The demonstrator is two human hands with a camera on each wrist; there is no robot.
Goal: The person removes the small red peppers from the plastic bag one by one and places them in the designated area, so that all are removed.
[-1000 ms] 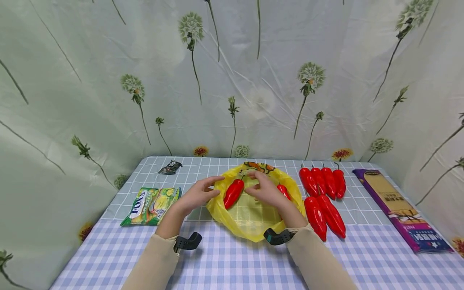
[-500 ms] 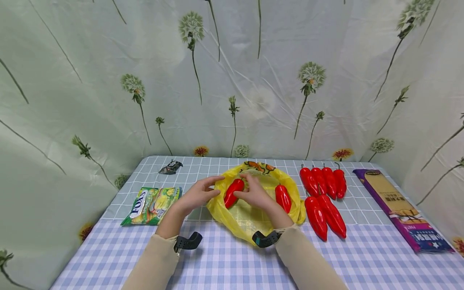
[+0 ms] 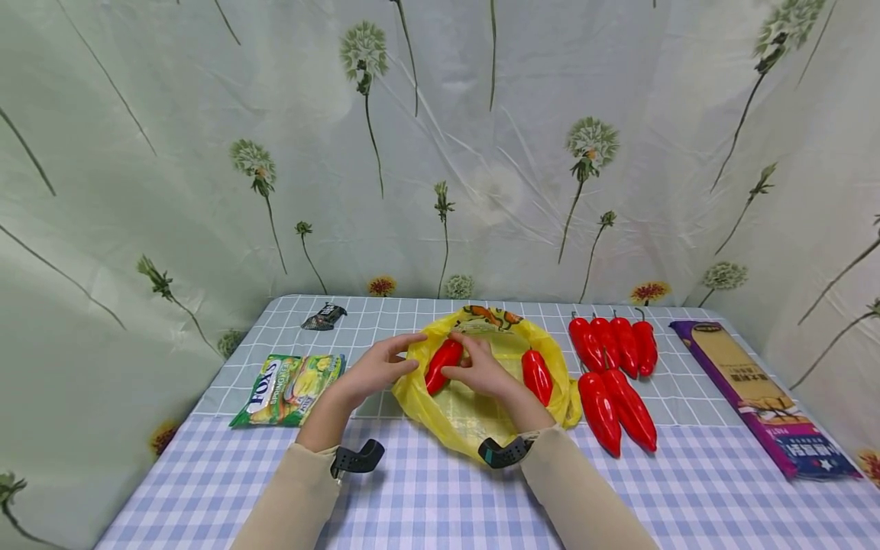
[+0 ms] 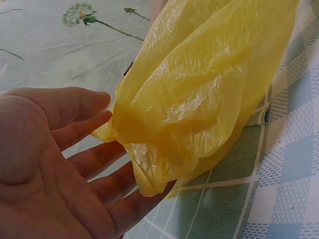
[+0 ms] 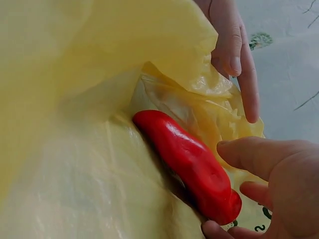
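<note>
A yellow plastic bag (image 3: 447,424) stands with its mouth spread wide, and two red peppers lie inside. My left hand (image 3: 371,372) is at the bag's left rim; in the left wrist view its fingers (image 4: 99,159) are spread loosely against the plastic, not visibly pinching it. Inside the bag, my right hand (image 3: 484,370) is beside the left red pepper (image 3: 437,376). In the right wrist view, the thumb (image 5: 249,152) is apart from this pepper (image 5: 187,162), while fingertips lie close to its stem end; contact is unclear. The other red pepper (image 3: 537,378) lies at the right inside the bag.
Several red peppers (image 3: 629,409) lie right of the bag. Further right is a long purple pasta packet (image 3: 745,382). On the left are a green Fox's packet (image 3: 289,389) and a small black packet (image 3: 324,317). Checked cloth (image 3: 426,504) covers the table.
My right hand has moved left inside the bag, its fingers coming around the left pepper. The right pepper is now more fully visible. My left hand stays put.
</note>
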